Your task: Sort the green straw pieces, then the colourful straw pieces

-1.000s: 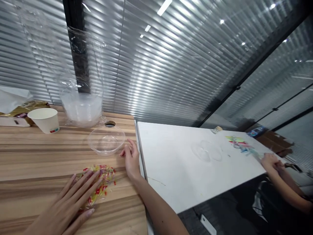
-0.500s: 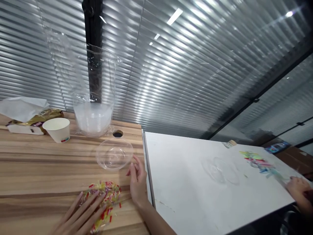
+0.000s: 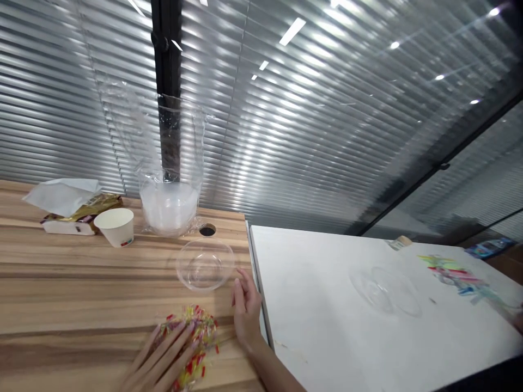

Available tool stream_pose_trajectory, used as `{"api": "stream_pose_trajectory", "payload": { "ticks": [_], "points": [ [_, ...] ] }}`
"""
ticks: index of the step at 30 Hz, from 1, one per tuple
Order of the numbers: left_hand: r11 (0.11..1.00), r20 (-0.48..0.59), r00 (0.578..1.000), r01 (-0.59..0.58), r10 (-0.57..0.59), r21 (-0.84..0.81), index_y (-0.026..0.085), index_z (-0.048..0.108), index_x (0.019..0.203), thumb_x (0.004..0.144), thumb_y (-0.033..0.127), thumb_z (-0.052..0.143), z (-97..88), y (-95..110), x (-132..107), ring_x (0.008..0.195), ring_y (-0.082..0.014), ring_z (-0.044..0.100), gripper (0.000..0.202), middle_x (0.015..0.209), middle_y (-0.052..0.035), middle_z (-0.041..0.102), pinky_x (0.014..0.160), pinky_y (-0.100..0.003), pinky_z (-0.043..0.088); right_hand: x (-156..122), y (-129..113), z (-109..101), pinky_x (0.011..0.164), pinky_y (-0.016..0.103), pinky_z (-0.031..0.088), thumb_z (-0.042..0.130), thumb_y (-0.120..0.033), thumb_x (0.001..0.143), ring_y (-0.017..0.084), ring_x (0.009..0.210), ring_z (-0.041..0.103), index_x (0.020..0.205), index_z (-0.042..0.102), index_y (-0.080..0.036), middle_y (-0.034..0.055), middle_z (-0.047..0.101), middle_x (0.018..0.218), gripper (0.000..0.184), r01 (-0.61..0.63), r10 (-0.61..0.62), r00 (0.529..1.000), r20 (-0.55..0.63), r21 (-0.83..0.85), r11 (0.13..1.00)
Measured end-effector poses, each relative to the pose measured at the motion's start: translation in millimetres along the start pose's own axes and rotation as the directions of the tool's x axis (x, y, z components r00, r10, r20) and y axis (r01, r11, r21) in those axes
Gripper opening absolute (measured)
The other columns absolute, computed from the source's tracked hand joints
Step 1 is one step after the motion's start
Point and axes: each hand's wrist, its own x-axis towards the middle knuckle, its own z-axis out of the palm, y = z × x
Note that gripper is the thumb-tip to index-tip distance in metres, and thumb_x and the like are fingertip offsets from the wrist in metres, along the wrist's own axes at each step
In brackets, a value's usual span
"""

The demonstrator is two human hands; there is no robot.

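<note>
My left hand (image 3: 165,356) lies flat with its fingers spread over a pile of small red, yellow and clear plastic pieces (image 3: 199,340) on the wooden tabletop. My right hand (image 3: 247,310) rests near the table's right edge, fingers loosely bent and apart, with nothing in it. Its index finger points up beside the rim of a clear, shallow plastic bowl (image 3: 204,264); whether it touches the bowl I cannot tell. The bowl stands just beyond the pile.
A paper cup (image 3: 116,227), a tissue pack (image 3: 71,207) and a stack of clear bowls in a plastic bag (image 3: 169,207) stand at the back. On the white table (image 3: 318,316) lie clear plastic dishes (image 3: 384,291) and coloured strips (image 3: 451,272). A cable hole (image 3: 207,230) is near the back edge.
The view has turned slightly, so everything sits a little further right. Both my hands keep their places by the pile and bowl. A co-worker's hand at far right has almost left view.
</note>
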Motion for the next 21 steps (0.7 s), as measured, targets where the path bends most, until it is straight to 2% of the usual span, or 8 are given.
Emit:
{"api": "stream_pose_trajectory", "payload": {
  "ticks": [2,5,9,12,14,17,19,21],
  "points": [
    [0.999,0.051,0.998,0.033,-0.033,0.005,0.018,0.032,0.150,0.094,0.044,0.048,-12.7,4,9,0.143,-0.0217,0.029,0.064,0.148,-0.0030,0.043,0.121,-0.037,0.004,2,-1,-2,0.051,0.027,0.036,0.049,-0.045,0.091,0.015,0.050,0.042,0.118,0.064,-0.020,-0.0033,0.047,0.057,0.039,0.059,-0.059,0.998,-0.001,-0.032,0.998],
    [0.999,0.063,0.997,0.041,-0.040,-0.005,0.022,0.026,0.152,0.097,0.044,0.047,-23.7,8,17,0.143,-0.0211,0.027,0.063,0.150,-0.0022,0.040,0.121,-0.040,0.007,5,-3,-3,0.054,0.026,0.036,0.050,-0.041,0.090,0.014,0.051,0.041,0.117,0.064,-0.019,-0.0036,0.048,0.058,0.037,0.148,-0.145,0.989,0.034,-0.078,0.986],
    [0.987,0.210,0.971,0.134,-0.113,-0.092,0.023,0.016,0.154,0.102,0.039,0.039,-21.8,8,18,0.143,-0.0216,0.029,0.059,0.155,-0.0042,0.031,0.119,-0.043,0.018,9,-4,-2,0.060,0.027,0.039,0.047,-0.037,0.091,0.015,0.056,0.046,0.117,0.064,-0.017,-0.0013,0.055,0.064,0.037,0.257,-0.248,0.965,0.083,-0.123,0.959],
    [0.968,0.312,0.939,0.197,-0.142,-0.153,0.024,0.019,0.154,0.101,0.047,0.036,-17.2,6,19,0.141,-0.0240,0.032,0.060,0.154,-0.0050,0.032,0.117,-0.047,0.023,14,1,0,0.067,0.029,0.043,0.044,-0.036,0.091,0.017,0.064,0.053,0.118,0.063,-0.015,0.0025,0.064,0.073,0.039,0.287,-0.277,0.957,0.082,-0.142,0.947],
    [0.956,0.312,0.931,0.249,-0.192,-0.154,0.022,0.020,0.153,0.100,0.050,0.035,-16.5,6,22,0.143,-0.0256,0.027,0.062,0.156,-0.0066,0.027,0.117,-0.049,0.021,19,7,1,0.073,0.030,0.045,0.043,-0.037,0.090,0.019,0.070,0.057,0.119,0.061,-0.014,0.0056,0.068,0.084,0.041,0.286,-0.281,0.958,0.053,-0.162,0.944],
    [0.952,0.274,0.934,0.273,-0.228,-0.137,0.020,0.023,0.152,0.101,0.049,0.031,-21.9,10,25,0.144,-0.0238,0.027,0.060,0.155,-0.0080,0.030,0.119,-0.049,0.017,24,14,0,0.084,0.033,0.044,0.038,-0.036,0.090,0.021,0.087,0.060,0.119,0.060,-0.013,0.0111,0.068,0.103,0.042,0.262,-0.265,0.964,0.009,-0.183,0.948],
    [0.946,0.254,0.932,0.297,-0.258,-0.129,0.018,0.025,0.152,0.102,0.048,0.027,-30.6,14,19,0.144,-0.0236,0.024,0.059,0.155,-0.0094,0.029,0.119,-0.048,0.015,25,16,-3,0.087,0.034,0.044,0.037,-0.035,0.091,0.021,0.090,0.060,0.114,0.063,-0.014,0.0112,0.068,0.103,0.041,0.249,-0.251,0.968,0.017,-0.211,0.945],
    [0.938,0.234,0.927,0.326,-0.293,-0.118,0.017,0.025,0.152,0.102,0.050,0.027,-43.8,16,2,0.145,-0.0244,0.023,0.060,0.156,-0.0100,0.027,0.119,-0.048,0.015,24,17,-6,0.083,0.033,0.045,0.038,-0.038,0.091,0.021,0.083,0.061,0.103,0.067,-0.015,0.0102,0.070,0.094,0.039,0.258,-0.248,0.966,0.072,-0.237,0.937]
  ]
}}
